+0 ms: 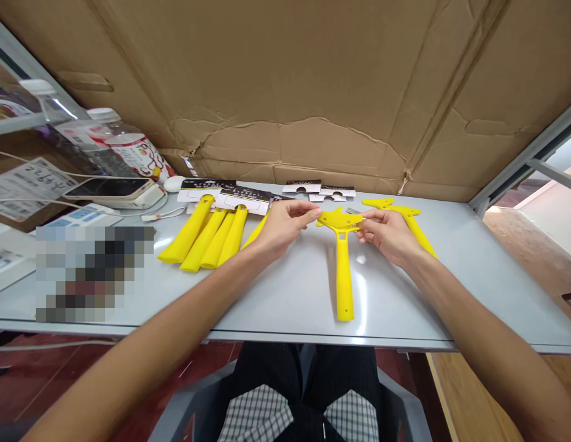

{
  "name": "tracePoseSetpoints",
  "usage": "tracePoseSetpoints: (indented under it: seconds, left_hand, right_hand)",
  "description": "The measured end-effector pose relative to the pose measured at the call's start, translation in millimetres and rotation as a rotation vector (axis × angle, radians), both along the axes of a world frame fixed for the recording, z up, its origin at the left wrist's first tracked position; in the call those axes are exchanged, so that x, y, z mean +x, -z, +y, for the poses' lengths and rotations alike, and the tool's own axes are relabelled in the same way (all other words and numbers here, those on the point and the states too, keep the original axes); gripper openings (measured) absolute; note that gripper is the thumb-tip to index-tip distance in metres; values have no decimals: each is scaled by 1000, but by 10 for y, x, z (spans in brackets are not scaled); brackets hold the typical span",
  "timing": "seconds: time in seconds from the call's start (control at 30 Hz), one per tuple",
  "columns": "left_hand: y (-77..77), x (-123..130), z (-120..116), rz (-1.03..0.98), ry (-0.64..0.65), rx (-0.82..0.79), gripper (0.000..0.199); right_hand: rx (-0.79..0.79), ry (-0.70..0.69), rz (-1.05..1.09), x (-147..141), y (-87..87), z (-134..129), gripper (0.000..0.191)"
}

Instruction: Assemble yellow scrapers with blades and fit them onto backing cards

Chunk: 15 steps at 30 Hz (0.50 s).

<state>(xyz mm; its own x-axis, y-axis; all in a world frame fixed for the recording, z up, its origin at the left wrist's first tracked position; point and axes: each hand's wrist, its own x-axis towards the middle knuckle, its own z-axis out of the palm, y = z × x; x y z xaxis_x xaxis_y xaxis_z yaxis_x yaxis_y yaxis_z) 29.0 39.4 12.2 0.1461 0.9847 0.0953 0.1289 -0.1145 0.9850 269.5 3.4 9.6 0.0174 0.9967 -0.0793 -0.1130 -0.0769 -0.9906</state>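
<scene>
A yellow plastic scraper-like tool [344, 270] lies in front of me, its long handle toward the table's front edge and its wide, jagged head away from me. My left hand [288, 224] has thumb and index finger closed at the left end of that head. At the head's right end, my right hand [387, 232] grips it between thumb and fingers. A small grey metallic piece [353, 211] shows by the head near the right fingertips. Beyond my right hand lies another yellow tool [412, 221], partly covered by the hand and forearm.
Several yellow handles [188, 230] with black-and-white cards [244, 200] lie to the left. More cards [331, 193] rest near the back cardboard [285, 80]. A phone [110, 189], cables and bottles [133, 147] crowd the left side. Metal frame posts [520, 153] flank the table [276, 307].
</scene>
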Motion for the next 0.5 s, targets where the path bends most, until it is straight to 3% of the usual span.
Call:
tracePoseSetpoints:
  seconds: [0.23,0.43,0.5]
  left_hand:
    - [52,12,37,-249,172,-208,32]
    - [20,18,19,-202,117,-167,28]
    - [9,17,17,-191,106,-150,30]
  right_hand:
    - [32,-40,-17,-19,-17,-29,19]
    - [-1,3,19,-30,-20,-41,36]
    - [13,-9,37,-22,-8,-37,34]
